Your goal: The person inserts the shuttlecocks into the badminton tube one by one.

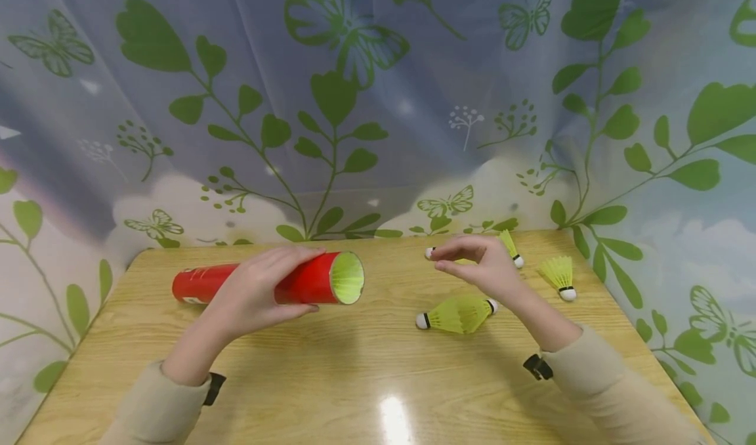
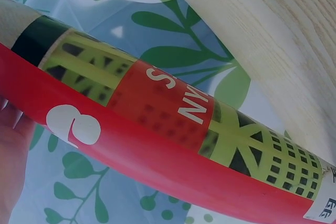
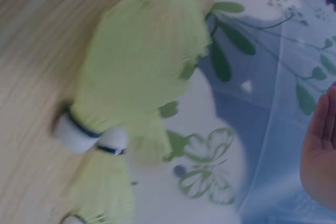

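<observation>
My left hand (image 1: 248, 294) grips a red shuttlecock tube (image 1: 310, 278) around its body, thumb below and fingers over the top. The tube's open end faces right, with a yellow shuttlecock skirt (image 1: 347, 278) showing inside. In the left wrist view the tube's clear window (image 2: 241, 145) reveals yellow skirts. My right hand (image 1: 487, 266) hovers over the right side of the table, thumb and fingers apart, holding nothing. Below it lie two yellow shuttlecocks (image 1: 455, 315) with skirts together and white corks at both ends. Behind the hand, another cork (image 1: 429, 253) peeks out, its skirt mostly hidden.
One shuttlecock (image 1: 558, 275) lies at the far right and another (image 1: 510, 245) at the table's back edge. The wooden table (image 1: 331, 379) meets a patterned curtain (image 1: 378, 136) behind and at both sides. Each wrist wears a black strap.
</observation>
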Demonstrator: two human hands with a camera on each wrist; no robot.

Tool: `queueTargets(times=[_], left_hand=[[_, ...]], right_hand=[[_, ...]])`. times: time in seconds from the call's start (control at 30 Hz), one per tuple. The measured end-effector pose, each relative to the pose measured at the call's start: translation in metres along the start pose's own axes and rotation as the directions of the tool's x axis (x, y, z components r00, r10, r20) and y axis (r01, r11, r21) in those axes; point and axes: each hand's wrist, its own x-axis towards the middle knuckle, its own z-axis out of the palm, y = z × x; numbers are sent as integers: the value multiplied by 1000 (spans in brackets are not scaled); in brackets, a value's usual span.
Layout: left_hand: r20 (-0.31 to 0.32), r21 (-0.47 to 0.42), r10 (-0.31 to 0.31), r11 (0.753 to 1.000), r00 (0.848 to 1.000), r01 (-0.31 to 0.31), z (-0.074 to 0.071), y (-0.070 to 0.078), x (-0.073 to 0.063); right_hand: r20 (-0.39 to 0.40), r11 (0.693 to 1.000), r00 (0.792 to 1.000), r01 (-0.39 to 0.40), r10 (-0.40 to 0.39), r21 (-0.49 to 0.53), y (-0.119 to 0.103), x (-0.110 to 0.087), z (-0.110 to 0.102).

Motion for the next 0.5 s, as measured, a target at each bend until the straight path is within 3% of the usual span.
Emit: queueTargets(times=[0.27, 0.5], left_hand=[[-10, -5, 8, 1000, 1000, -8, 0, -1, -1], [-18, -9, 10, 1000, 1000, -10, -1, -1, -2]], right_hand=[[-8, 990, 992, -129, 129, -60, 22, -14, -18], [-72, 966, 968, -247, 242, -76, 47, -21, -34]])
